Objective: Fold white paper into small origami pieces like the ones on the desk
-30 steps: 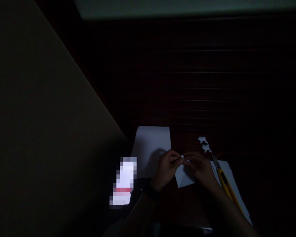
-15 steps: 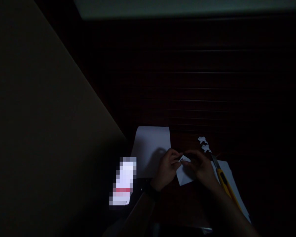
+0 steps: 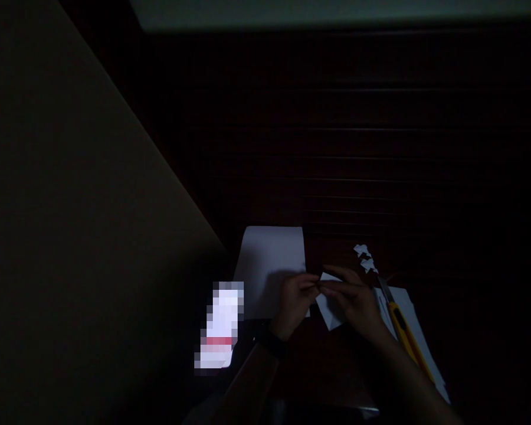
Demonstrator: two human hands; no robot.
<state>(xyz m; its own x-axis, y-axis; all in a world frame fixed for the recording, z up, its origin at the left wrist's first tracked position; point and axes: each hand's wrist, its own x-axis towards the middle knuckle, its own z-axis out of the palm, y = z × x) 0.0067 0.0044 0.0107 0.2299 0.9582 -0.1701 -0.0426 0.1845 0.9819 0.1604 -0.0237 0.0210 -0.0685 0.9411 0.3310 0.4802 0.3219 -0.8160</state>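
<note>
A small piece of white paper (image 3: 331,313), with a fold line on it, is held between both hands above the dark table. My left hand (image 3: 295,300), with a dark band at the wrist, pinches its left edge near the upper corner. From the other side my right hand (image 3: 353,302) grips the paper, its fingers laid across the upper part and the tips meeting those of the left hand. Fingers hide part of the sheet, so its full outline cannot be made out.
A large white sheet (image 3: 272,254) lies behind my left hand. Left of it glows a pixelated phone screen (image 3: 223,324). A yellow utility knife (image 3: 407,336), blade out, rests on stacked paper (image 3: 425,348) at right. Small folded paper pieces (image 3: 365,258) lie beyond the blade.
My right hand's fingers have shifted over the upper part of the paper. The paper has turned slightly, and my left hand has moved a little left and down.
</note>
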